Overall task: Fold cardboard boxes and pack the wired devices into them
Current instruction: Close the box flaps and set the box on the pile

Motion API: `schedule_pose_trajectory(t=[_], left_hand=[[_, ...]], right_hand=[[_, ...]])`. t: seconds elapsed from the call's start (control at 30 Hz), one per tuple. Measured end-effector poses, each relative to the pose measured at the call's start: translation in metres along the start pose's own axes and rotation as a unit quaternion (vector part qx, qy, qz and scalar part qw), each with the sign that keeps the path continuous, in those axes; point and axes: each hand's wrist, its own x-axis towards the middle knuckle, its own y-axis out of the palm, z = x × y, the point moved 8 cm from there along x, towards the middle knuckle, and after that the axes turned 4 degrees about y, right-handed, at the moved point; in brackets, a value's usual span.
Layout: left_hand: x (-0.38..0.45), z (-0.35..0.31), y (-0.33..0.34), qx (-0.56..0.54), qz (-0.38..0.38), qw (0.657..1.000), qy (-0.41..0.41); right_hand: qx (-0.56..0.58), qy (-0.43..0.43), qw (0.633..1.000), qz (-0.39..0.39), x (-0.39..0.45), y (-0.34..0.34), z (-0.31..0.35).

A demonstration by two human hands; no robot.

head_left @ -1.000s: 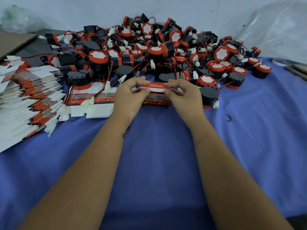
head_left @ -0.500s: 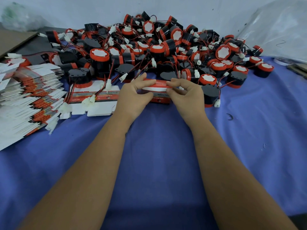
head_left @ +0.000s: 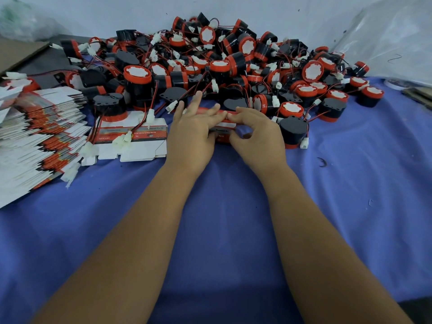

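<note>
A small cardboard box (head_left: 223, 130), red with a white band and dark print too small to read, sits on the blue cloth of the worktop (head_left: 222, 206) at the near edge of the device heap. Both hands are on it. The left hand (head_left: 191, 134) lies over its left end with fingers spread flat across the red top flap, pressing rather than gripping. The right hand (head_left: 256, 134) curls over its right end, fingertips (head_left: 233, 115) pinching the top edge and thumb tucked against the front face.

Just left of the box lies a flat unfolded box blank (head_left: 132, 141), white card with a red and grey printed strip; one line seems to read "reversing horn", though the rest is illegible. A black device (head_left: 109, 106) with a red rim stands on its far edge, its red and black wires and white plastic plugs trailing over the blank.

Further left of the box, a slanted stack of flat blanks (head_left: 35, 139) fans out, white edges striped with red.

Behind the box rises the heap of wired devices (head_left: 233, 64): squat black plastic cylinders with glossy red rings and white scalloped faces, tangled in thin red and black leads ending in white connectors. One device (head_left: 293, 134) sits just right of the box, black flat base up.

Far right of the box, crumpled clear plastic sheeting (head_left: 395, 38) leans against the pale wall.
</note>
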Motion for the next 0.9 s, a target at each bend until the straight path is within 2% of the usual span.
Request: schedule_pose_trajectory(t=[0.2,0.33,0.4,0.5,0.57,0.67,0.77,0.83,0.9], left_hand=[[0.000,-0.003,0.006,0.075,0.037,0.996,0.007],[-0.001,-0.001,0.007,0.051,0.053,0.997,-0.001],[-0.003,0.001,0.009,0.026,0.065,0.998,-0.002],[-0.007,0.004,0.006,-0.093,0.051,0.994,-0.040],[-0.010,0.010,0.002,-0.201,0.016,0.975,-0.088],[-0.010,0.013,-0.006,-0.281,-0.043,0.951,-0.124],[-0.007,0.009,-0.012,-0.296,-0.077,0.945,-0.118],[-0.007,0.005,-0.009,-0.289,-0.075,0.947,-0.116],[-0.007,0.002,0.002,-0.260,-0.035,0.957,-0.122]], right_hand=[[-0.049,0.010,0.999,0.011,-0.002,0.001,0.001],[-0.041,0.019,0.999,0.008,0.000,0.005,0.001],[-0.001,0.043,0.999,0.024,0.001,0.009,-0.002],[0.081,0.067,0.992,0.070,-0.001,0.016,-0.004],[0.119,0.072,0.988,0.074,-0.002,0.013,-0.005],[0.104,0.047,0.991,0.064,0.000,0.009,-0.001],[0.068,0.006,0.998,-0.005,0.000,-0.005,0.010],[0.070,0.025,0.991,-0.115,0.000,-0.032,0.006],[0.088,0.083,0.960,-0.252,-0.004,-0.072,-0.011]])
